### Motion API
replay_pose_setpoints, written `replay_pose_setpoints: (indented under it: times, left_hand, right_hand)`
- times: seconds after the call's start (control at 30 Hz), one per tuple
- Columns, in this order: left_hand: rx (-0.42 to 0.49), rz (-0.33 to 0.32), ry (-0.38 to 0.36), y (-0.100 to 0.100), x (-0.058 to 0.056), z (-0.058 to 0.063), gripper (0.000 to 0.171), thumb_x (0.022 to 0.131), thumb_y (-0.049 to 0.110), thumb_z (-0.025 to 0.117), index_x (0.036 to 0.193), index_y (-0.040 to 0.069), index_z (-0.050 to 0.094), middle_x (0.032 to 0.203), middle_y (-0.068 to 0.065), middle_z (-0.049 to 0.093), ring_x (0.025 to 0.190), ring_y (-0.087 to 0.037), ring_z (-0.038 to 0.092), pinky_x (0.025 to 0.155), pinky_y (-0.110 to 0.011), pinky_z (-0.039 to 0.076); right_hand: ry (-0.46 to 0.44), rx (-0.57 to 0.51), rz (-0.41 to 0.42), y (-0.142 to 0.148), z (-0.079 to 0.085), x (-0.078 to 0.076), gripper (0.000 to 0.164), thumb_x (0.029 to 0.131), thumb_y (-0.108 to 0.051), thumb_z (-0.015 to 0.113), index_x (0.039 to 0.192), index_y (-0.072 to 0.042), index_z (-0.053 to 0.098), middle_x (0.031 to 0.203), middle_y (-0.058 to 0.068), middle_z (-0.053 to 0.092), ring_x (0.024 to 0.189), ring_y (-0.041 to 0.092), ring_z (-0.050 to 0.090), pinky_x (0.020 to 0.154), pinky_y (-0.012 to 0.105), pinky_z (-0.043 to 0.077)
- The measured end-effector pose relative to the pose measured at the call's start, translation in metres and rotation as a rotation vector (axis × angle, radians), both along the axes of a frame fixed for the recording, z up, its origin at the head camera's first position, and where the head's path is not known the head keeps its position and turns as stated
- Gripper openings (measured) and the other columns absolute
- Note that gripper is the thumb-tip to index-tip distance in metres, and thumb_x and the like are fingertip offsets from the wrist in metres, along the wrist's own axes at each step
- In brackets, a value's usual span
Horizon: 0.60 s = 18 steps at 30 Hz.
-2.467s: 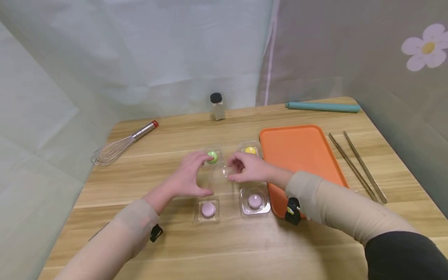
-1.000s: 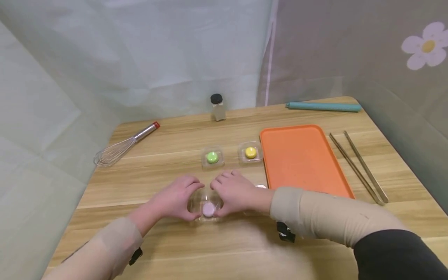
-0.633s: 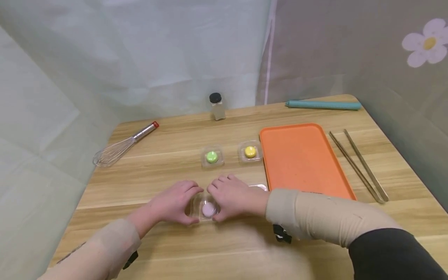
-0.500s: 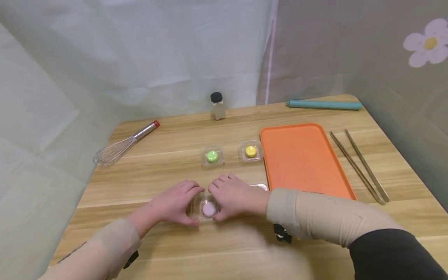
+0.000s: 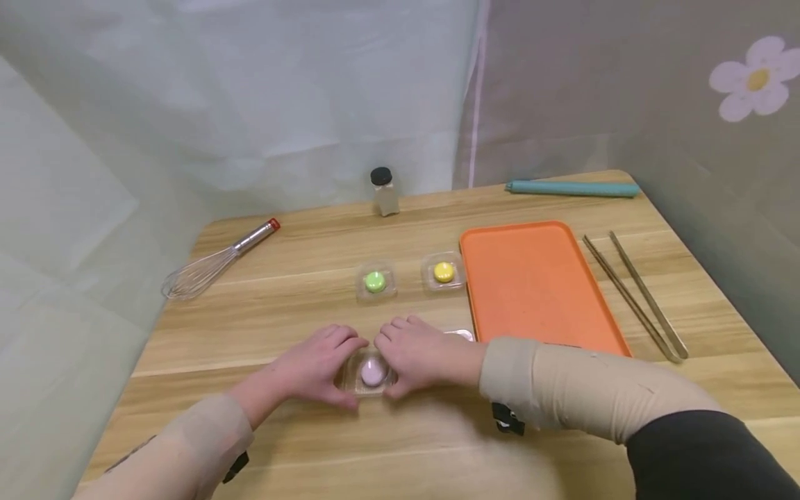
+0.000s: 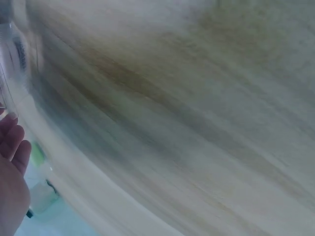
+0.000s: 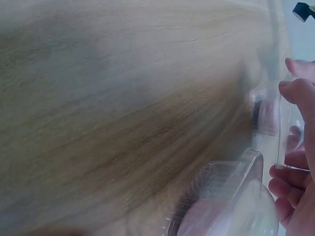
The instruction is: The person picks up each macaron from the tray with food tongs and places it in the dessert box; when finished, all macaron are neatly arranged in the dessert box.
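My left hand (image 5: 315, 367) and right hand (image 5: 415, 355) face each other around a small clear plastic container (image 5: 352, 380) with a round lavender macaron (image 5: 373, 373) inside. Between them, their curled fingers and thumbs hold a clear plastic lid (image 7: 281, 130) by its sides, close over that container. The right wrist view catches the thumb and fingers at the lid's edge. Only part of my left hand (image 6: 12, 167) appears in its own wrist view. A second lavender macaron (image 7: 203, 219) lies in a domed container near my right hand, mostly hidden by that hand in the head view.
Beyond the hands stand clear containers with a green macaron (image 5: 375, 281) and a yellow macaron (image 5: 444, 271). An orange tray (image 5: 537, 278) lies right, with metal tongs (image 5: 637, 298) beside it. A whisk (image 5: 219, 260), a black-capped jar (image 5: 385, 193) and a teal stick-like item (image 5: 571, 188) lie farther out.
Both hands have come toward me with the clear lid, from the middle of the containers to the near-left one. They then lowered onto it; over the last half second they barely move.
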<state>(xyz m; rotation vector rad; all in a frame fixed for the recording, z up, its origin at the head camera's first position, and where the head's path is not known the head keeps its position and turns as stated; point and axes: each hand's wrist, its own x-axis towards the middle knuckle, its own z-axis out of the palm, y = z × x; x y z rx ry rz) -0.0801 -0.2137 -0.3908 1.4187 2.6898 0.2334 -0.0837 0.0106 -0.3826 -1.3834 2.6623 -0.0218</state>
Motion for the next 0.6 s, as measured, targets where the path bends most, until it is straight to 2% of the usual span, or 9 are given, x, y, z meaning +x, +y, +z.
replay_pose_setpoints:
  times: [0.37,0.43,0.6]
  left_hand:
    - [-0.018,0.025,-0.026,0.0045,-0.0007,-0.0004,0.086,0.063,0.065,0.073,0.121,0.004,0.052,0.111,-0.005,0.050,0.100,-0.019,0.047,0.087,-0.038,0.042]
    - [-0.014,0.037,-0.032,0.0042,-0.0003,-0.0016,0.088,0.062,0.066,0.072,0.121,0.005,0.052,0.111,-0.005,0.050,0.100,-0.019,0.047,0.087,-0.038,0.042]
    - [-0.002,0.050,-0.039,0.0046,0.0005,-0.0055,0.089,0.061,0.069,0.070,0.122,0.006,0.053,0.111,-0.003,0.049,0.098,-0.016,0.046,0.085,-0.035,0.043]
  right_hand:
    - [0.052,0.009,0.046,0.0011,-0.0001,-0.0009,0.074,0.068,-0.066,0.067,0.114,-0.010,0.054,0.110,0.002,0.057,0.099,0.017,0.049,0.083,0.033,0.040]
    - [0.022,0.001,0.037,0.0005,0.0008,-0.0024,0.073,0.068,-0.065,0.069,0.113,-0.009,0.055,0.109,0.002,0.057,0.099,0.017,0.049,0.084,0.033,0.040]
    - [-0.120,-0.024,-0.034,-0.0016,0.0043,-0.0065,0.062,0.070,-0.061,0.070,0.104,-0.011,0.055,0.102,0.000,0.056,0.094,0.015,0.048,0.080,0.031,0.040]
